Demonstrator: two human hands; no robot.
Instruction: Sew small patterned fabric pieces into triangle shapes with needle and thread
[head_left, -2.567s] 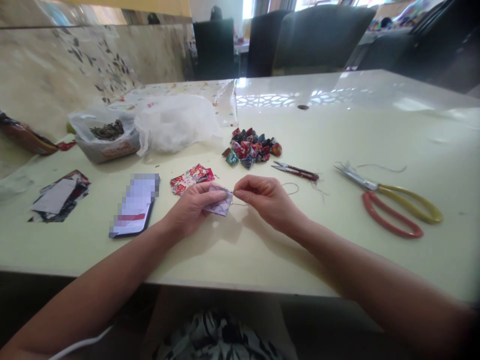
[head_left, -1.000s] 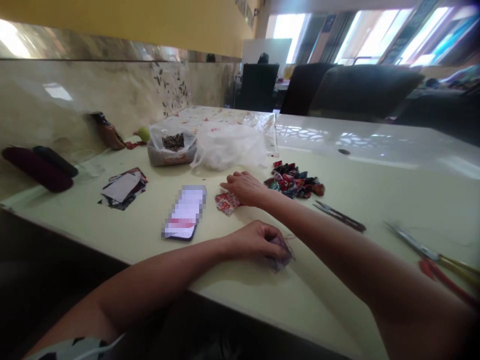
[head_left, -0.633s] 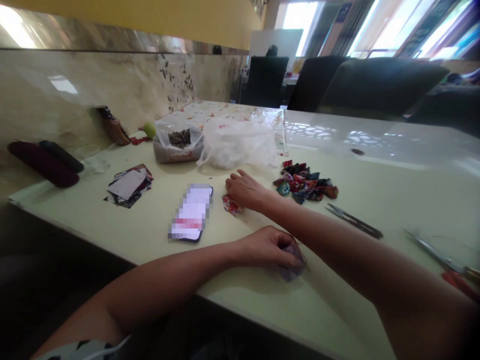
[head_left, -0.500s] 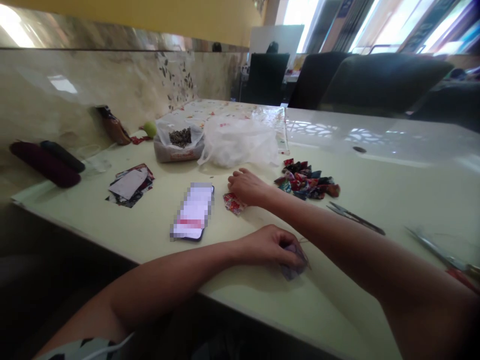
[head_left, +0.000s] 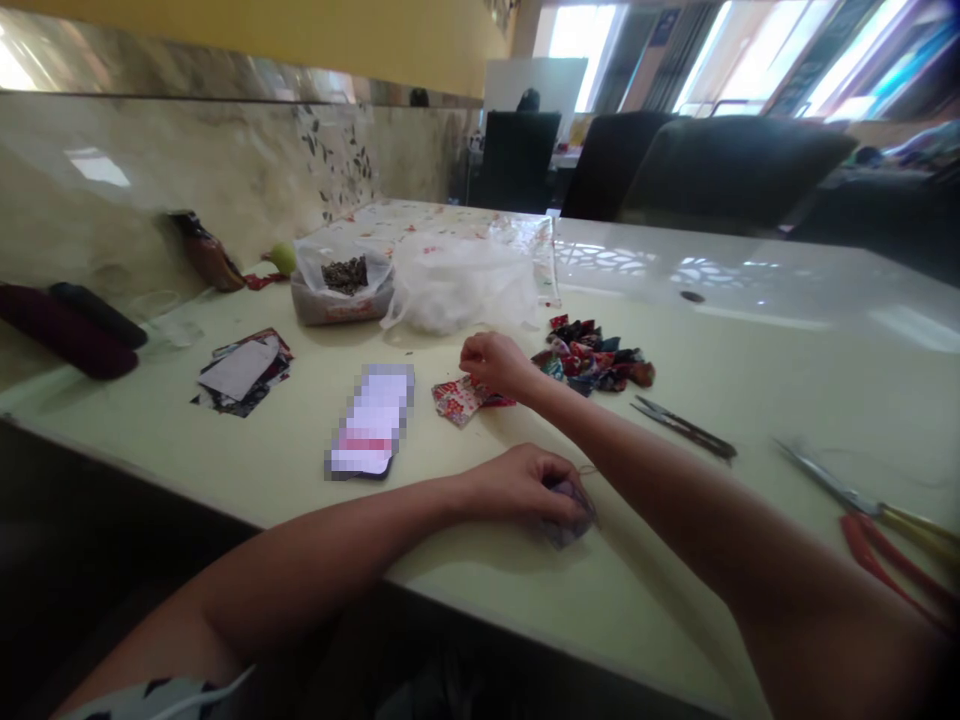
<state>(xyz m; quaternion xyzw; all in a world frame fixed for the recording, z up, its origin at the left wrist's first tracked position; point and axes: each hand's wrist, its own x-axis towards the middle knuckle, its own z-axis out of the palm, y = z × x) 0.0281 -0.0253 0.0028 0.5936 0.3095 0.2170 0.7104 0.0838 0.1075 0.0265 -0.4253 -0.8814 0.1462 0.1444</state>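
My left hand (head_left: 525, 488) rests on the pale table (head_left: 750, 360) near its front edge, fingers closed round a small grey-purple fabric piece (head_left: 564, 520) with a thread trailing from it. My right hand (head_left: 491, 362) reaches across further back, fingers curled into a pinch just above a few red patterned fabric pieces (head_left: 459, 398). What the pinch holds, if anything, is hidden. A pile of small stuffed fabric shapes (head_left: 596, 362) lies just right of that hand.
A phone (head_left: 371, 420) lies left of the red pieces, and fabric squares (head_left: 244, 370) further left. Behind are a white stuffing bag (head_left: 457, 285) and a bag of dark bits (head_left: 341, 285). Thread snips (head_left: 682, 428) and red-and-yellow scissors (head_left: 892, 530) lie right.
My right hand let go of the thread, reached over to the red fabric pieces, lay flat there, and has now curled into a pinch. My left hand kept hold of the grey-purple piece.
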